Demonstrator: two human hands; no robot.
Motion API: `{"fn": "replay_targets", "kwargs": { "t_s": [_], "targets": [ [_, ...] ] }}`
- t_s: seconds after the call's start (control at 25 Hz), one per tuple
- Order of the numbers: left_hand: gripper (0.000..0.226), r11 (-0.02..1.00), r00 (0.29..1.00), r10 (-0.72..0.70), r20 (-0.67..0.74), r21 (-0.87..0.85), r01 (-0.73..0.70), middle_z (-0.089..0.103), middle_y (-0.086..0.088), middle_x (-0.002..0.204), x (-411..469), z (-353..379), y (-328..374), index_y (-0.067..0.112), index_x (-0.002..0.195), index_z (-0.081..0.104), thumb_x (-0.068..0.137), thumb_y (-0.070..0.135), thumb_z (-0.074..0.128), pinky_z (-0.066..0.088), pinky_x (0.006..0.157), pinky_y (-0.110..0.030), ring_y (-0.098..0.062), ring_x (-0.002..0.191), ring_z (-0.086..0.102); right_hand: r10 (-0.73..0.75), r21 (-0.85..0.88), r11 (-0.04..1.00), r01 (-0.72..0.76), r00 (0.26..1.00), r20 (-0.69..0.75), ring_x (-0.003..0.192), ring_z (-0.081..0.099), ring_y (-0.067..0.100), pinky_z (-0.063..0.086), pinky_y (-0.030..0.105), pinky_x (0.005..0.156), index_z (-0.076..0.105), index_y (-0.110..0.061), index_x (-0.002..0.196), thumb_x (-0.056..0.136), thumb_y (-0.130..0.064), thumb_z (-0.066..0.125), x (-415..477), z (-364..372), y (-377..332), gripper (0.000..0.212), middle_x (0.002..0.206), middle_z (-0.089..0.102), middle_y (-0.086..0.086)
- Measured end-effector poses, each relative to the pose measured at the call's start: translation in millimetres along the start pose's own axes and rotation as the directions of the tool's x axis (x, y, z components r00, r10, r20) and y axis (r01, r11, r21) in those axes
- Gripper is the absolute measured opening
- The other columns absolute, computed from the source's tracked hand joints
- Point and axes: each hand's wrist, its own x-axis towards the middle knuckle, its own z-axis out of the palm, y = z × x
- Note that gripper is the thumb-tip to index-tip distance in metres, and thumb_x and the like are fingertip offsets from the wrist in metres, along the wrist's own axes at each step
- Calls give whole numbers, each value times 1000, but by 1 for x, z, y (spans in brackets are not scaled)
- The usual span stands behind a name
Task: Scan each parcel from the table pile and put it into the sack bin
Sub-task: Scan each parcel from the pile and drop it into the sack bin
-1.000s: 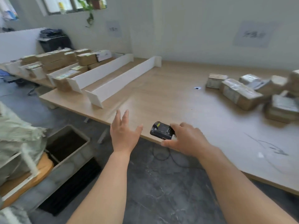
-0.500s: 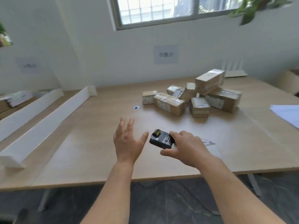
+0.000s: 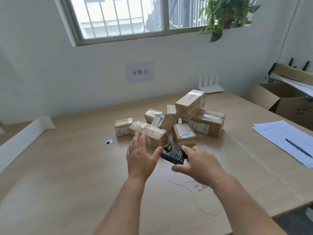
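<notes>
A pile of several taped cardboard parcels (image 3: 179,119) lies in the middle of the wooden table (image 3: 59,175). My right hand (image 3: 199,164) grips a small black handheld scanner (image 3: 173,152) just in front of the pile. My left hand (image 3: 140,156) hovers with straight, spread fingers and holds nothing; its fingertips overlap the nearest long parcel (image 3: 152,133) in the view. Whether it touches that parcel I cannot tell. The sack bin is out of view.
A white divider (image 3: 22,141) runs along the table's left side. White sheets with a blue pen (image 3: 288,139) lie at the right edge. An open cardboard carton (image 3: 284,99) stands at the far right. A cable hole (image 3: 108,142) sits left of the pile.
My view has swung right from the floor bins to the parcel pile. Both hands have moved forward toward the parcels, the scanner still held in my right hand.
</notes>
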Motion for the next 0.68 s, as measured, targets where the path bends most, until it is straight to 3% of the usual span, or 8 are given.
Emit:
{"fn": "replay_targets", "kwargs": {
  "t_s": [0.16,0.28,0.4,0.68],
  "targets": [
    [85,997,999,-16,37,-77,19,23,-5,159,45,42,9,20,153,23,78,56,44,13,117,-34,-19,147,16,72,18,997,-72,997,0,124,45,22,37,36,99,37,-26,143,82,-73,49,34,-7,40,78,129,51,1],
    [83,996,996,-20,83,-85,27,23,-7,159,80,77,30,22,153,22,83,55,51,14,117,-36,-21,147,15,104,-7,995,-104,994,16,126,44,22,35,36,100,35,-25,144,83,-73,48,58,-12,81,79,131,50,2],
    [82,999,997,19,81,-42,-16,20,-8,160,122,112,58,21,154,18,88,45,62,14,118,-38,-23,147,13,102,-14,995,-102,994,28,128,42,22,35,38,102,30,-25,148,83,-75,47,90,-17,125,84,134,49,3],
    [92,992,985,-26,170,125,5,11,-7,162,216,190,117,27,155,9,85,55,61,14,120,-45,-25,149,8,26,-26,999,-24,998,59,128,42,23,35,39,104,32,-24,147,82,-75,46,167,-40,216,84,134,49,5]
  ]
}}
